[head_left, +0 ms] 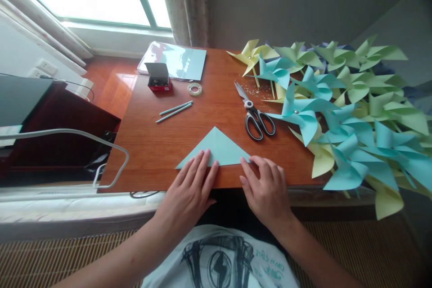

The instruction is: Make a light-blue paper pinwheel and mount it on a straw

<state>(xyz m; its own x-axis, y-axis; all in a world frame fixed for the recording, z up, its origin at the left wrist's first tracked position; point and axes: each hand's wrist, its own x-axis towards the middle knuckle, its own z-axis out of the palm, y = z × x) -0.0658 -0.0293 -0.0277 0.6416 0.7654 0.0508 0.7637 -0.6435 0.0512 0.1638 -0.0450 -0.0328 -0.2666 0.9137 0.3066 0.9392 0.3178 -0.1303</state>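
Folded paper triangle [220,146] beneath your left hand [191,183], its right corner at your right hand [267,189].
The paper triangle lies on the desk [141,157], its long edge toward you and running left to right, its apex pointing away; the scissors [249,104] lie beyond its right corner. Your left hand is nearer its middle, fingers extended flat across the long edge left of centre, thumb spread clear, grasping nothing. Your right hand is half-curled, the index fingertip resting at the right corner, the thumb off the paper; whether another fingertip grips that corner cannot be told. From the left palm, the paper triangle lies ahead; from the right, ahead and leftward.
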